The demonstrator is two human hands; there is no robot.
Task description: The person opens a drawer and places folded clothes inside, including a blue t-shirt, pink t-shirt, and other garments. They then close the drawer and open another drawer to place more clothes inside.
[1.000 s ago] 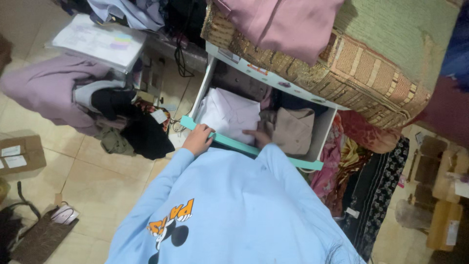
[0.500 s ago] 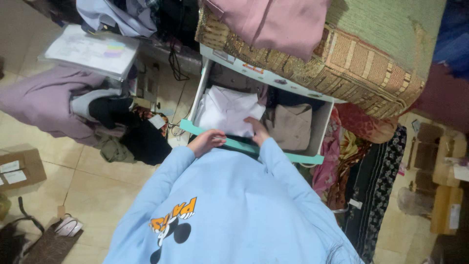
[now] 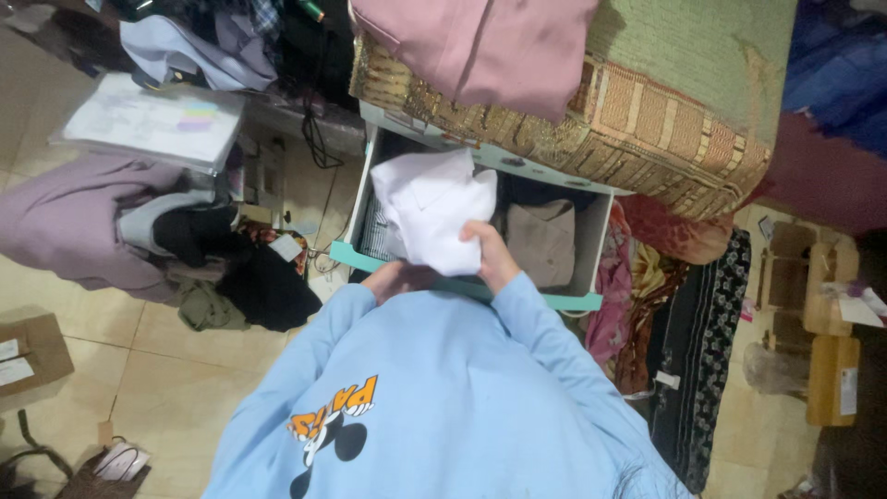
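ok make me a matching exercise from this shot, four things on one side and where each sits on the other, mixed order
Things:
1. white folded shirt
2. brown folded garment
3. pink garment
4. stack of papers

Places:
A. on the woven mat above the drawer
B. held in both hands over the drawer's left part
C. lying in the drawer's right part
D. left of the drawer, above the heap of clothes on the floor

Pairs: 1-B, 2-C, 3-A, 4-D
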